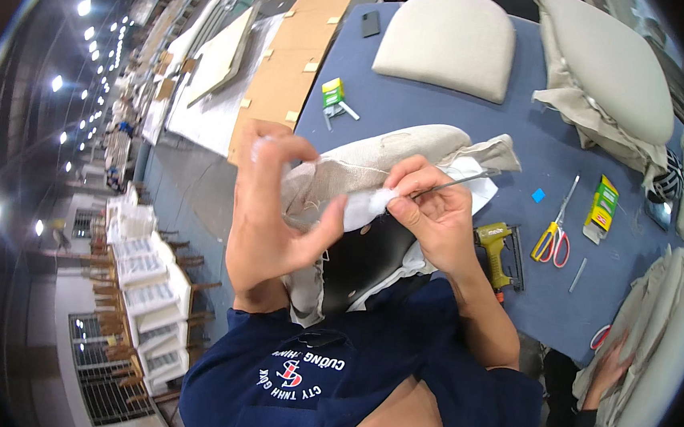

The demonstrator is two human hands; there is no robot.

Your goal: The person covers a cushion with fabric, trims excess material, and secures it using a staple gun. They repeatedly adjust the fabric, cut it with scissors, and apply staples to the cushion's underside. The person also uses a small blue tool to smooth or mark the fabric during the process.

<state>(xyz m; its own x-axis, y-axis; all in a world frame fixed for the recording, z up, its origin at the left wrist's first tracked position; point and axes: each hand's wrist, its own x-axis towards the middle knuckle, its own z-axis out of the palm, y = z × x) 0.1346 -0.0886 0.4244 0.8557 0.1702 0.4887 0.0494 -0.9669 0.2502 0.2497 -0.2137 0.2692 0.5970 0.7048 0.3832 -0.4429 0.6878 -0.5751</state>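
White stuffing pinched at the centre of the frame
The right hand grips it with closed fingertips, plus a thin dark rod; left of centre, the left hand curves half open; beige fabric lies beyond, the yellow staple gun right of centre

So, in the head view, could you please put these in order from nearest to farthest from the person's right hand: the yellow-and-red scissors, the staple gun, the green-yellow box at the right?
1. Staple gun: just right of the right hand.
2. Yellow-and-red scissors: farther right, past the staple gun.
3. Green-yellow box: right of the scissors.
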